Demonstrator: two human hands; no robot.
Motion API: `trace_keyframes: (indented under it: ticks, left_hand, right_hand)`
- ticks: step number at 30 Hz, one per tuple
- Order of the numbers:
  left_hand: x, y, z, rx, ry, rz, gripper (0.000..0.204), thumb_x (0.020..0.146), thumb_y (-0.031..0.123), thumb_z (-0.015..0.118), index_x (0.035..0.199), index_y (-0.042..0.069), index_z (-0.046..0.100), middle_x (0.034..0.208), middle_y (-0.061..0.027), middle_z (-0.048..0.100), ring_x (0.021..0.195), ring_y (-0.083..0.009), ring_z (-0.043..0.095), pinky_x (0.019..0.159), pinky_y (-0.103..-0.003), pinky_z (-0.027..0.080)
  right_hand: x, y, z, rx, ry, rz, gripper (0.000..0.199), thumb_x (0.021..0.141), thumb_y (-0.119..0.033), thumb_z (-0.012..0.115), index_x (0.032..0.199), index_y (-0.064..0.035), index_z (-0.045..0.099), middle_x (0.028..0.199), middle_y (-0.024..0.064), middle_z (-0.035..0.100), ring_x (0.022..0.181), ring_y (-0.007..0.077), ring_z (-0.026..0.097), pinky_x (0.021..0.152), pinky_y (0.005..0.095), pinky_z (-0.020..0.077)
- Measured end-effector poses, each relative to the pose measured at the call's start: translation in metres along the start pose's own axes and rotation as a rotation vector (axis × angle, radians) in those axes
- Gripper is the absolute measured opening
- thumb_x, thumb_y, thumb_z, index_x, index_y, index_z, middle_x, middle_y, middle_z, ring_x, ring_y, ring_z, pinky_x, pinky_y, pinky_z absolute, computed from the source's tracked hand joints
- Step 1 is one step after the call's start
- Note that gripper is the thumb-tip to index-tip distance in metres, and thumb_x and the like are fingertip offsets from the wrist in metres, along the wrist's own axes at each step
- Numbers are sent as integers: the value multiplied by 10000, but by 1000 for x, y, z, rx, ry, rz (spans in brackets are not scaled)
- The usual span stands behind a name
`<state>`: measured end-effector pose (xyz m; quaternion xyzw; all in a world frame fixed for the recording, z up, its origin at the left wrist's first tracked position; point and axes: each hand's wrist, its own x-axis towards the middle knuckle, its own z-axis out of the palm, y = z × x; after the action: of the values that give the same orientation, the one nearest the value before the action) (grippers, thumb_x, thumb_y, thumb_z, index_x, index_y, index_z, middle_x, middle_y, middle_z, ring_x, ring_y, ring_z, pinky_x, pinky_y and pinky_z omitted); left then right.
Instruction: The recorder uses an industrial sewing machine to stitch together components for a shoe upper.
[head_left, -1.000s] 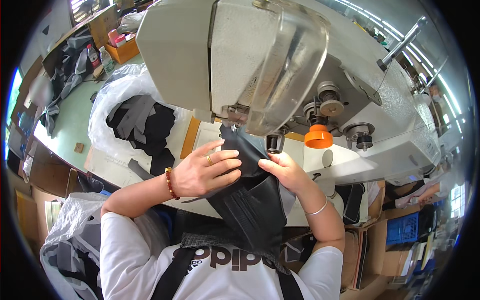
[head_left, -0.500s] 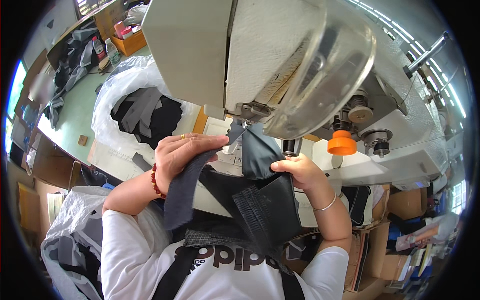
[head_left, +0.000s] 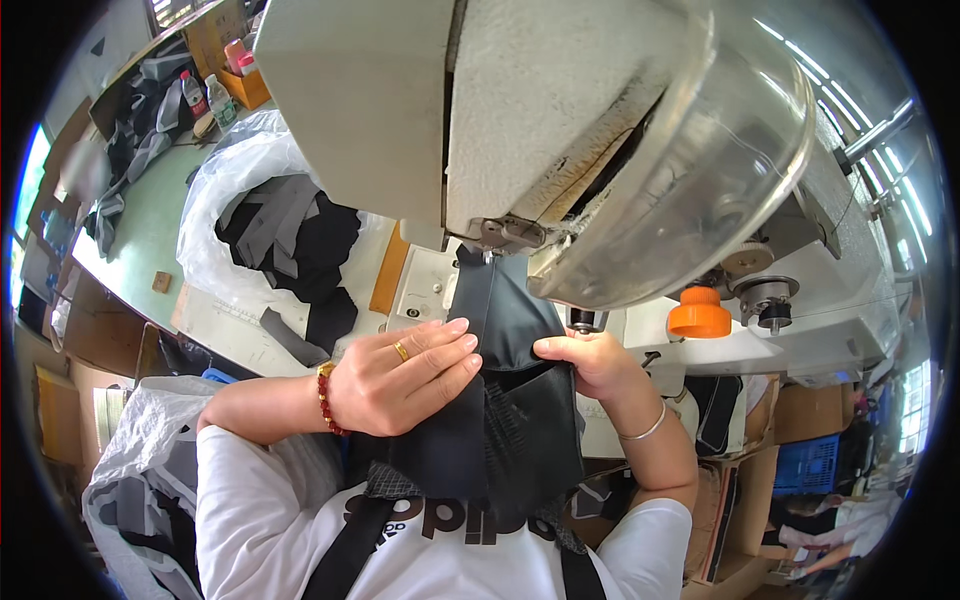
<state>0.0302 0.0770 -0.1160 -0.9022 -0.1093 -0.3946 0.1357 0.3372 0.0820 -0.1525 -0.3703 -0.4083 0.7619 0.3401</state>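
While near left hand [head_left: 405, 378], scrap-filled bag [head_left: 250, 155]

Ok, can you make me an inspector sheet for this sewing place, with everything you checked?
Surface: white worktop, with a green table beyond it at left.
Job's things: shiny black piece and dark strip, reaching under the sewing machine.
Clutter: fabric scraps in a white plastic bag.
Hands: left hand flat on the strip; right hand holding the shiny piece's edge.
Cables: nothing seen.
Surroundings: two bottles beside an orange box; blue crate at right.
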Motion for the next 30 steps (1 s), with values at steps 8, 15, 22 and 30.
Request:
trace_keyframes:
  ticks: [8, 15, 22, 30]
  left_hand:
    - [0, 2, 2, -17, -17, -12, 248, 787, 59, 731, 1007, -53, 752, 1064, -194, 741, 1025, -336, 761, 837, -386, 669]
    - [1, -1, -3, 20, -31, 12, 223, 784, 57, 733, 984, -40, 753, 1049, -185, 749, 1028, -319, 762, 863, -373, 661]
    - [1, -6, 10, 18, -44, -49, 211, 789, 61, 738, 980, -28, 752, 1044, -173, 751, 1020, -305, 763, 865, -366, 659]
    - [8, -14, 16, -23, 63, -98, 199, 791, 59, 736, 971, -26, 747, 1029, -156, 749, 1017, -285, 761, 860, -352, 657]
  right_hand:
    - [3, 14, 12, 62, 185, 49, 258, 892, -6, 802, 776, -132, 610, 761, -50, 588, 719, 88, 608, 698, 288, 491]
    - [-3, 4, 13, 86, 30, -5, 122, 921, -35, 795, 916, -93, 689, 1028, 3, 728, 978, 95, 670, 879, 258, 511]
    - [9, 0, 5, -186, -166, -143, 454, 1022, -134, 707, 1434, 5, 576, 1337, 29, 612, 1166, 120, 604, 1020, 286, 503]
    - [5, -1, -8, -395, -71, -222, 455, 1040, -138, 671, 1451, 15, 549, 1337, 85, 626, 1153, 152, 641, 1001, 301, 537]
